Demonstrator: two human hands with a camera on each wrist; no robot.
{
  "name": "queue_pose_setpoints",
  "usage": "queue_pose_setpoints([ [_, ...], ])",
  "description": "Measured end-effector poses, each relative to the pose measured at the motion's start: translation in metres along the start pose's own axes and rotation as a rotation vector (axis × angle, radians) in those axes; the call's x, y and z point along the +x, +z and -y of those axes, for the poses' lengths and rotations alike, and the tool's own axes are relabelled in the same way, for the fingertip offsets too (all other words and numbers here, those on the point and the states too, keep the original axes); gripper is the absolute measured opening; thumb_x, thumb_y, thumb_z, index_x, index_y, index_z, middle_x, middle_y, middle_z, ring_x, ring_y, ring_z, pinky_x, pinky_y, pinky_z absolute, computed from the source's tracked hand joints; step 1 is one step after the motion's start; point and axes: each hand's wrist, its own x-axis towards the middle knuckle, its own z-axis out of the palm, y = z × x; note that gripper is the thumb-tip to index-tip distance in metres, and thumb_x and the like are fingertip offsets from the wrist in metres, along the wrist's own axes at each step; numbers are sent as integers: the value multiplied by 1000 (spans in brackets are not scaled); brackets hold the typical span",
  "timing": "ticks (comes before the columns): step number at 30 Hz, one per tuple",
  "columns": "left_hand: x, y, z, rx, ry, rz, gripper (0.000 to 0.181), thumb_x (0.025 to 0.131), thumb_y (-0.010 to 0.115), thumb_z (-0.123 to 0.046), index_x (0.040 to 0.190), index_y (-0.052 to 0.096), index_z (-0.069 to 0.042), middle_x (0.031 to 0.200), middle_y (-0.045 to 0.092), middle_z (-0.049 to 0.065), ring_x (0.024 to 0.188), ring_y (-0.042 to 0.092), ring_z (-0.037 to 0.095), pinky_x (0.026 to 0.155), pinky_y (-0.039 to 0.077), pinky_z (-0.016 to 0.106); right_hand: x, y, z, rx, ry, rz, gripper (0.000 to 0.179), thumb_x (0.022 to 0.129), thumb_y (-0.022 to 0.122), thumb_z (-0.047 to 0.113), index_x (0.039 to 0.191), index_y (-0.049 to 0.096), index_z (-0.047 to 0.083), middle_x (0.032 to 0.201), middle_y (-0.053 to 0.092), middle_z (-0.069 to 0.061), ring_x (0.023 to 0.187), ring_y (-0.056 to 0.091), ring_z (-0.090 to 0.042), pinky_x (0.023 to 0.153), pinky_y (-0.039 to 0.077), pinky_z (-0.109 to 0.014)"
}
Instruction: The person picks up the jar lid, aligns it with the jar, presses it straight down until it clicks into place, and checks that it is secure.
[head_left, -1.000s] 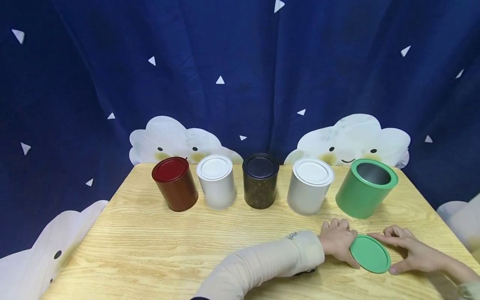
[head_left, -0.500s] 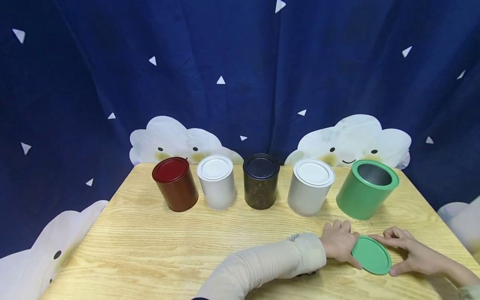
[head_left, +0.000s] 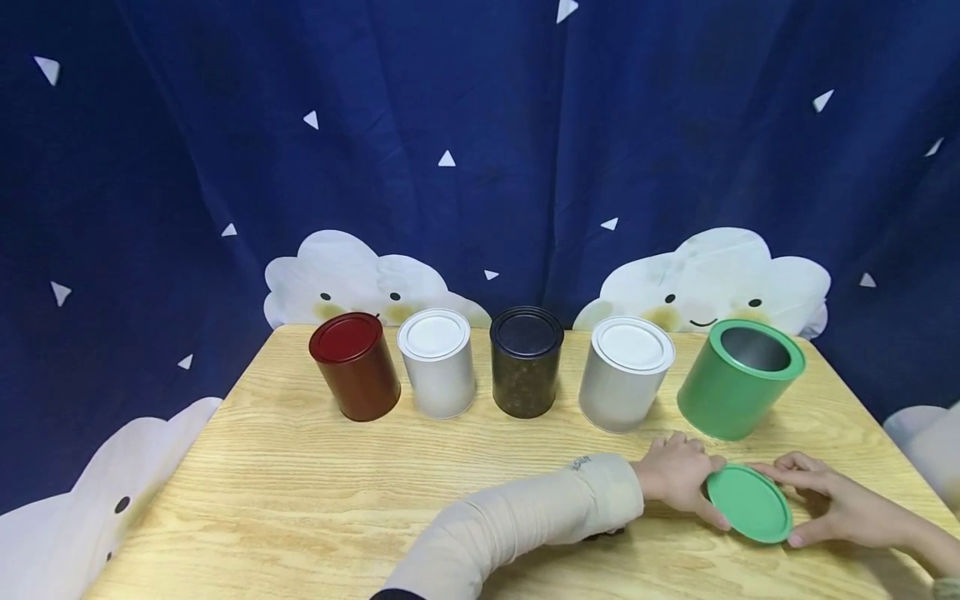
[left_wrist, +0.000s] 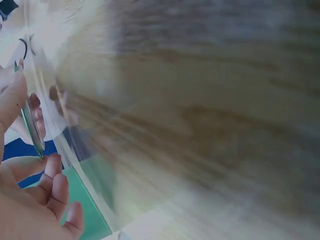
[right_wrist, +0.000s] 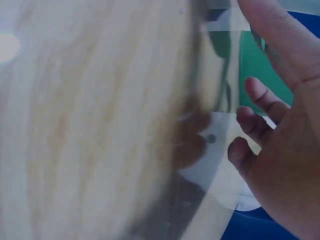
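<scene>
A round green lid [head_left: 750, 504] is held between two hands at the right front of the table. My left hand [head_left: 678, 477] pinches its left edge, thumb at the front and the other fingers bent behind. At its right side my right hand [head_left: 836, 500] grips the rim between thumb and forefinger. The left wrist view shows the lid [left_wrist: 32, 129] nearly edge-on, off the tabletop. Behind the hands stands a green can [head_left: 731, 396] with an uncovered round mouth and dark inside. In the right wrist view the lid is mostly hidden behind the right hand [right_wrist: 287, 125].
To the left of the green can, a row of lidded cans spans the back of the wooden table [head_left: 300, 500]: white [head_left: 626, 375], black [head_left: 527, 367], white [head_left: 437, 367] and dark red [head_left: 356, 371]. A blue curtain [head_left: 480, 125] with clouds hangs behind.
The lid has risen slightly and tilted a little between the two hands, which keep hold of it. The whole head view has shifted slightly; the cans stand as before.
</scene>
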Motion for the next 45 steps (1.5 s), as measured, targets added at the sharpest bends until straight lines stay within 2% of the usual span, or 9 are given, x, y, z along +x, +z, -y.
queue_pose_setpoints([
  [5, -3, -6, 4, -74, 21, -16, 81, 66, 63, -68, 137, 36, -40, 107, 46, -21, 87, 35, 2, 70, 24, 22, 2, -7, 3, 89, -6, 28, 80, 59, 80, 0, 130, 45, -3, 107, 45, 4, 95, 40, -1, 71, 34, -18],
  [10, -7, -12, 8, -122, 54, -49, 84, 66, 66, -65, 139, 35, -37, 97, 47, -20, 81, 32, 2, 67, 24, 20, 4, -13, 9, 101, -1, 32, 81, 58, 79, -1, 131, 44, -4, 109, 46, 4, 98, 42, -1, 73, 37, -18],
  [13, -8, -16, 12, -161, 98, -81, 84, 67, 67, -62, 139, 35, -35, 92, 48, -20, 81, 33, 0, 66, 24, 19, 5, -17, 14, 86, 18, 21, 80, 58, 79, -1, 131, 44, -2, 109, 47, 5, 96, 42, -1, 65, 35, -22],
  [17, -10, -21, 16, -199, 165, -124, 81, 68, 69, -59, 138, 37, -34, 94, 48, -21, 84, 33, -5, 67, 25, 17, 8, -22, 21, 52, 38, 8, 79, 59, 79, 2, 131, 45, 1, 109, 49, 8, 91, 40, -1, 55, 27, -28],
  [25, -13, -30, 21, -212, 229, -191, 77, 69, 69, -57, 136, 42, -29, 91, 46, -19, 82, 32, -5, 69, 22, 11, 11, -29, 24, -35, -20, -45, 80, 55, 81, 4, 128, 48, 1, 111, 50, 10, 86, 40, -4, 52, 24, -27],
  [34, -16, -44, 26, -253, 303, -244, 76, 70, 72, -52, 134, 45, -21, 88, 48, -17, 83, 39, -6, 72, 22, 8, 18, -43, 27, -70, -83, -42, 85, 50, 82, 6, 128, 48, 0, 113, 49, 11, 85, 38, -3, 52, 24, -24],
  [39, -19, -54, 29, -301, 322, -275, 76, 69, 74, -49, 134, 46, -19, 84, 43, -19, 79, 37, -8, 71, 23, 7, 25, -53, 34, -100, -103, -48, 85, 49, 83, 6, 126, 49, -1, 113, 49, 13, 83, 38, -1, 51, 25, -21],
  [45, -25, -66, 31, -342, 302, -307, 79, 68, 75, -49, 135, 45, -19, 84, 45, -18, 80, 35, -6, 71, 24, 7, 32, -65, 41, -109, -123, -59, 87, 48, 83, 3, 127, 48, -2, 117, 49, 15, 82, 37, -1, 52, 25, -20],
])
